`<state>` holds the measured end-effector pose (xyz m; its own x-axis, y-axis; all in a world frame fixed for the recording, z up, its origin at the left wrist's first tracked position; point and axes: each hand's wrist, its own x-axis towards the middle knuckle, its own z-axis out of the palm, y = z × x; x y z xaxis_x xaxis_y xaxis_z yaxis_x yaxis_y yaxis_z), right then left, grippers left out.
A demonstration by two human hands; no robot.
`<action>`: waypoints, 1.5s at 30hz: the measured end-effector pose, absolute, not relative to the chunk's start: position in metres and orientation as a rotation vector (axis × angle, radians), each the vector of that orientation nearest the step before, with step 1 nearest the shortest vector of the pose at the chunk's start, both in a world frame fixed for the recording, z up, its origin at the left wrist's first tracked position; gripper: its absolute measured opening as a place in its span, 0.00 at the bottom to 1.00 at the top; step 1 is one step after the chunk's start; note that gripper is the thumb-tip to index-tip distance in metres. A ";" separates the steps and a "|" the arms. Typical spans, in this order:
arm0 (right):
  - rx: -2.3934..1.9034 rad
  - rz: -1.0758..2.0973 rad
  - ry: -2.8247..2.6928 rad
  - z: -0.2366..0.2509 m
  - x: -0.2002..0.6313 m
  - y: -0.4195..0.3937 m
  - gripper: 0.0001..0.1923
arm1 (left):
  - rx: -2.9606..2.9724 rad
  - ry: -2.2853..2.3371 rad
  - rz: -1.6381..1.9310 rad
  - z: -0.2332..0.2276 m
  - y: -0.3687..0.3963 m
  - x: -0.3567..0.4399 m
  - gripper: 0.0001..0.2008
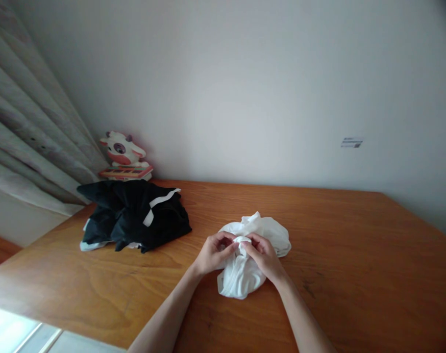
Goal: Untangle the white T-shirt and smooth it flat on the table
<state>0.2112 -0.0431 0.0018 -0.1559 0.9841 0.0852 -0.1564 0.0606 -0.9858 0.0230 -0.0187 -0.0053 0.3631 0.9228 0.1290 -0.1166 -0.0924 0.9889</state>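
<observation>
A crumpled white cloth (241, 279), perhaps a garment, lies bunched on the wooden table in front of me. My left hand (216, 251) pinches a gathered fold near its middle from the left. From the right, my right hand (263, 255) grips the same bunched part, with thumb and fingers closed on it. Both thumbs nearly meet at the fold. Loose fabric spreads out behind the hands to the right and hangs toward me in front. The exact kind of garment cannot be made out.
To the left lies a heap of black clothing (135, 215) with a white stripe, over some lighter fabric. Behind it stands a cow-shaped toy keyboard (125, 171). A curtain (28, 117) hangs at the left. The table (355, 264) meets a pale wall bearing a small label (352, 142).
</observation>
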 end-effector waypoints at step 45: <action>-1.319 0.475 -1.733 -0.014 0.206 -0.044 0.08 | 0.598 0.522 1.361 0.003 -0.004 0.009 0.19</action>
<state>0.2062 -0.0438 -0.0135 -0.0475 0.9099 0.4122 0.5728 0.3629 -0.7350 0.0090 -0.0043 0.0026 0.1397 0.9902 -0.0015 -0.7377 0.1051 0.6669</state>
